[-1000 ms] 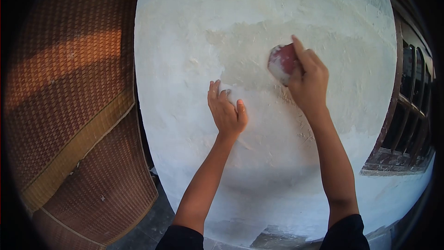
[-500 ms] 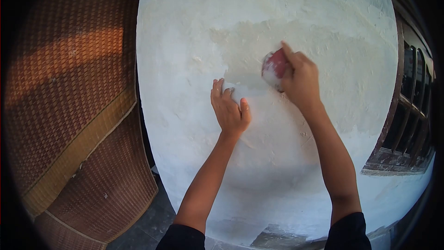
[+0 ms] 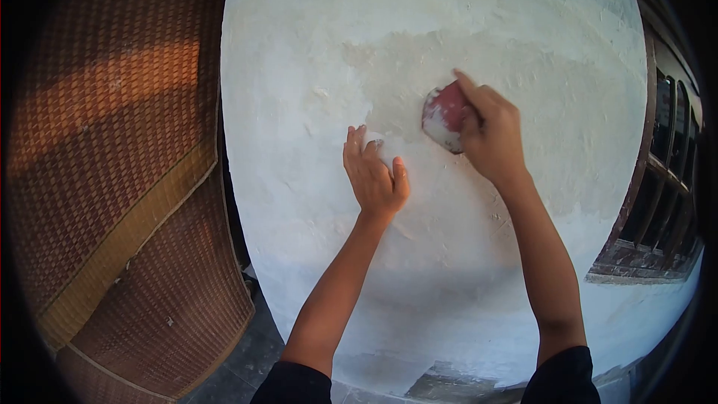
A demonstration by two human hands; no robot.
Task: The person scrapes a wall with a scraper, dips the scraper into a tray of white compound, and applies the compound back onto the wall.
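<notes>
Woven brown mat (image 3: 112,179) hangs at far left. Left hand (image 3: 376,176) lies flat and spread on the white plastered wall (image 3: 299,67), unmoved. Right hand (image 3: 490,131), clamped on a reddish sanding pad (image 3: 443,116), has slid down-left across the buff patch, so rubbing continues toward the left hand.

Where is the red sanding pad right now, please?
In the head view, the red sanding pad is pressed against the white wall under the right hand, up and right of the left hand.
</notes>
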